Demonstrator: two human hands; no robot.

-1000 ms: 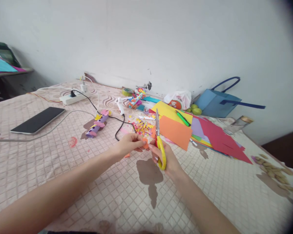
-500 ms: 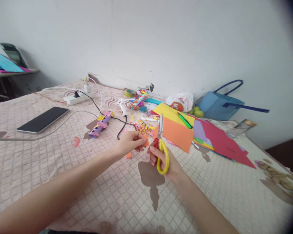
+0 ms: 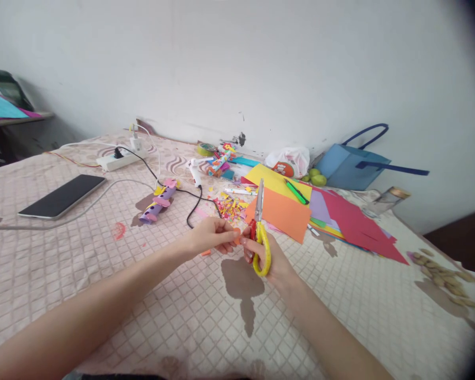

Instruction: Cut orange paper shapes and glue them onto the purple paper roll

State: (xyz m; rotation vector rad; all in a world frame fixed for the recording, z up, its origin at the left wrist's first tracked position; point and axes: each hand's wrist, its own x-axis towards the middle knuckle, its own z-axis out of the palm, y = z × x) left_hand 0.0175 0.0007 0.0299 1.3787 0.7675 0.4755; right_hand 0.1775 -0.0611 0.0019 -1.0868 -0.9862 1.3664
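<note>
Between the fingertips of my left hand (image 3: 216,235) is a small orange paper piece (image 3: 237,236). My right hand (image 3: 271,258) keeps hold of a pair of scissors (image 3: 264,248) with one yellow and one red handle, the blades together and pointing up and away. My right thumb and fingertips come close to the orange piece; whether they touch it I cannot tell. Another orange scrap (image 3: 206,253) lies beneath my left hand. Just beyond my hands is a heap of tiny coloured paper clippings (image 3: 233,207), beside an orange sheet (image 3: 287,214).
A white glue gun (image 3: 195,173) stands behind the clippings, its black cord crossing the table. Left are a decorated purple paper roll (image 3: 158,203), a tablet (image 3: 65,195) and a power strip (image 3: 121,159). Right are red sheets (image 3: 352,221), a green cutter (image 3: 296,191) and a blue bag (image 3: 352,166).
My hands have come closer together, with the right thumb now near the orange piece. The whole view has shifted slightly.
</note>
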